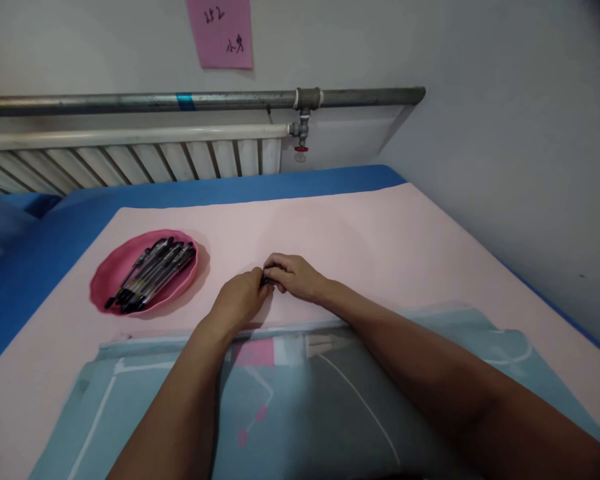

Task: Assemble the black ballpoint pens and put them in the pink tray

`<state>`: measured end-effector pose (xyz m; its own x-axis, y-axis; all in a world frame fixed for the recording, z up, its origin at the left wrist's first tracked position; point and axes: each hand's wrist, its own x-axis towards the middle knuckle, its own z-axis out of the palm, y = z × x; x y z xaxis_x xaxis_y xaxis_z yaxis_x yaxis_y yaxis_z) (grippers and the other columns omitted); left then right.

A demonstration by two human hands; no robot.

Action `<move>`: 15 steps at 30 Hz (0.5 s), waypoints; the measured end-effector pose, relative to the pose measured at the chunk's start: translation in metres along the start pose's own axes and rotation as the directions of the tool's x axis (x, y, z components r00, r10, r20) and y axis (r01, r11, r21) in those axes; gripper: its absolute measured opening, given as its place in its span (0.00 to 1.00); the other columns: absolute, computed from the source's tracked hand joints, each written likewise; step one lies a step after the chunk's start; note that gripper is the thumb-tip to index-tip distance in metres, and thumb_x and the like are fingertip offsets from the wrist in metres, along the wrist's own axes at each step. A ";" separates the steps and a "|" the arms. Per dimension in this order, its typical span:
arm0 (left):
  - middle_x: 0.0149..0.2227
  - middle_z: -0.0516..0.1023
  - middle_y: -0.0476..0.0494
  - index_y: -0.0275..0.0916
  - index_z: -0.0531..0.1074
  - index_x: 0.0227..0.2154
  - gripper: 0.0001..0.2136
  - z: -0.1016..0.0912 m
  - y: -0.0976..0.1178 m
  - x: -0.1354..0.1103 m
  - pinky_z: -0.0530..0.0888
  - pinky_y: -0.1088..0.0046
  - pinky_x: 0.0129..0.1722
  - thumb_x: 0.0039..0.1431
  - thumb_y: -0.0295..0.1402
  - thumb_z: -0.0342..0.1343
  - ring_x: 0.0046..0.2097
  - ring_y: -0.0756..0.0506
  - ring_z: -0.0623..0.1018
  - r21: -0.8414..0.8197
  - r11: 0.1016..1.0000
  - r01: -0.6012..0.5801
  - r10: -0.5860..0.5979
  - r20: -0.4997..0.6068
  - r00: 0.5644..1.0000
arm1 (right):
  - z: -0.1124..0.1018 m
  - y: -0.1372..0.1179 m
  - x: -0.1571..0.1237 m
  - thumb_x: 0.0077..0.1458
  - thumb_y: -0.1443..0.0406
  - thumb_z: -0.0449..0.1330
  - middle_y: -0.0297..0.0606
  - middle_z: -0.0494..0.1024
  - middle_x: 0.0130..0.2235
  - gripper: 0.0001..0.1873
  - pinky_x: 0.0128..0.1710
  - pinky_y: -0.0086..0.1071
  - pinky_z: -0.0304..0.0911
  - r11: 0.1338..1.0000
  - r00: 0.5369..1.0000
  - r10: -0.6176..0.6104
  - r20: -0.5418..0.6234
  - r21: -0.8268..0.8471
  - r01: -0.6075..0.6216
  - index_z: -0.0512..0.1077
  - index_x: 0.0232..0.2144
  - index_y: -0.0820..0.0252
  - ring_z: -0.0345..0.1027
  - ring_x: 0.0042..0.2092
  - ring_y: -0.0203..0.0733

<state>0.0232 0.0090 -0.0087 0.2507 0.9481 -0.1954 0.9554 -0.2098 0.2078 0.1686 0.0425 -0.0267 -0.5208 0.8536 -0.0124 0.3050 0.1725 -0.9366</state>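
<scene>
My left hand (241,297) and my right hand (294,275) meet over the middle of the pink sheet, fingers curled together. Between their fingertips shows a short dark bit of what looks like a black pen (265,279); most of it is hidden by the fingers. Both hands are closed on it. To the left of them, a pink oval bowl (103,277) with a wavy rim holds several clear-barrelled pens (153,273) with black caps, lying in a loose heap.
A light blue patterned cloth (145,393) lies under my forearms along the near side. Beyond the pink sheet (330,227) runs a blue edge (260,190). A white radiator (180,157), a metal pipe (120,103) and a red-handled valve (301,148) line the wall behind.
</scene>
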 end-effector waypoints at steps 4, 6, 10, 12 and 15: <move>0.37 0.77 0.37 0.36 0.66 0.40 0.13 -0.001 0.000 -0.001 0.66 0.69 0.32 0.59 0.37 0.42 0.38 0.40 0.76 0.001 1.000 -0.005 0.005 -0.003 1.000 | 0.000 0.000 -0.001 0.52 0.68 0.51 0.26 0.62 0.16 0.06 0.22 0.24 0.56 1.000 1.000 -0.004 -0.007 0.027 0.004 0.67 0.28 0.61 0.58 0.20 0.30; 0.37 0.77 0.37 0.36 0.66 0.40 0.13 -0.001 0.000 -0.001 0.66 0.69 0.32 0.59 0.37 0.42 0.38 0.40 0.76 0.002 1.000 -0.010 0.010 -0.006 1.000 | 0.000 0.000 -0.001 0.52 0.68 0.51 0.26 0.63 0.16 0.05 0.22 0.24 0.56 0.998 1.000 -0.006 -0.006 0.054 0.006 0.67 0.28 0.61 0.58 0.20 0.30; 0.37 0.77 0.38 0.36 0.67 0.40 0.13 0.000 0.000 0.000 0.66 0.70 0.33 0.60 0.37 0.42 0.38 0.41 0.76 0.002 1.000 0.001 -0.001 -0.001 1.000 | 0.000 0.000 0.000 0.51 0.69 0.51 0.26 0.63 0.17 0.05 0.21 0.23 0.55 0.993 1.000 0.004 -0.005 0.114 -0.003 0.66 0.27 0.62 0.57 0.19 0.29; 0.37 0.77 0.38 0.37 0.67 0.40 0.13 0.000 0.000 0.000 0.66 0.70 0.33 0.60 0.37 0.41 0.38 0.41 0.76 -0.002 1.000 0.005 -0.005 0.003 1.000 | 0.000 -0.001 0.001 0.51 0.69 0.52 0.25 0.63 0.17 0.04 0.20 0.23 0.54 0.991 1.000 0.023 -0.005 0.135 -0.022 0.66 0.26 0.62 0.57 0.19 0.29; 0.36 0.77 0.38 0.37 0.67 0.40 0.14 -0.001 0.001 0.000 0.66 0.69 0.32 0.60 0.38 0.40 0.38 0.41 0.76 -0.012 1.000 0.001 -0.001 -0.003 1.000 | 0.000 -0.001 0.001 0.51 0.68 0.52 0.25 0.62 0.16 0.04 0.19 0.23 0.53 0.986 0.999 0.043 -0.007 0.164 -0.041 0.66 0.26 0.62 0.56 0.18 0.29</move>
<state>0.0238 0.0086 -0.0071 0.2495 0.9490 -0.1928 0.9536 -0.2062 0.2192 0.1679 0.0435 -0.0261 -0.5022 0.8633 -0.0500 0.1912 0.0545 -0.9800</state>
